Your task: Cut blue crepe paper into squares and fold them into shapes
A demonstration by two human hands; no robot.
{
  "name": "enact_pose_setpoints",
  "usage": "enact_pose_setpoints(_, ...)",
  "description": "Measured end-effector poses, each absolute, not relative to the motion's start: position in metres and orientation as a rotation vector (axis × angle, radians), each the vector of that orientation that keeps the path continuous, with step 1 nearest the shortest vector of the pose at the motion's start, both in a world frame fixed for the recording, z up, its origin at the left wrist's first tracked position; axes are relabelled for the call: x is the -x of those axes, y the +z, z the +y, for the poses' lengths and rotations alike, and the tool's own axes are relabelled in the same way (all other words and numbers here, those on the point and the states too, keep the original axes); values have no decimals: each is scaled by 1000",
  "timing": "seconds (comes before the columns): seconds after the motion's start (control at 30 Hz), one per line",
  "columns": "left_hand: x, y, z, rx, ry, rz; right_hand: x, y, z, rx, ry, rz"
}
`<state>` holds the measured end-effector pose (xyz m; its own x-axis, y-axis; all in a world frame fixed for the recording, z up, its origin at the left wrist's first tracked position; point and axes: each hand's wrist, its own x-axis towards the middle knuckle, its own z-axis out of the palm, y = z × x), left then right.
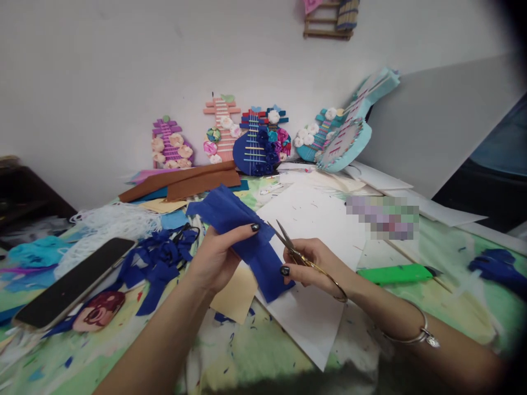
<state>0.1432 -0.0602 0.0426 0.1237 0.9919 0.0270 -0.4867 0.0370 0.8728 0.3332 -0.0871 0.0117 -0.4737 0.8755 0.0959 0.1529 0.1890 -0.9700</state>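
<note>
My left hand (218, 252) grips a strip of dark blue felt-like material (263, 266), thumb on top and fingers beneath. The strip slants down over a white sheet of paper (317, 219). In my right hand (315, 263) are small scissors (294, 247) with gold-coloured handles. Their blades stand apart, tips pointing up and left, close to the strip's right edge. Whether a blade touches the material I cannot tell. A pale yellow piece of paper (235, 293) lies under the left hand.
Blue scraps (164, 252), a phone (76, 282) and white yarn (111, 230) lie at left. A green cutter (393, 274) rests at right. Brown sheets (185, 184) lie behind. Decorated instrument-shaped crafts, including a blue one (249, 148), lean against the wall.
</note>
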Motion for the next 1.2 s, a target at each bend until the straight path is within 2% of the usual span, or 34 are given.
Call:
enact_pose_setpoints(0.17, -145, 40, -62, -936, 1272, 715, -333, 7, -86, 878, 1380, -1761)
enact_pose_setpoints(1.2, -146, 34, -57, -923, 1346, 812, -330, 8, -87, 1055, 1066, -1915)
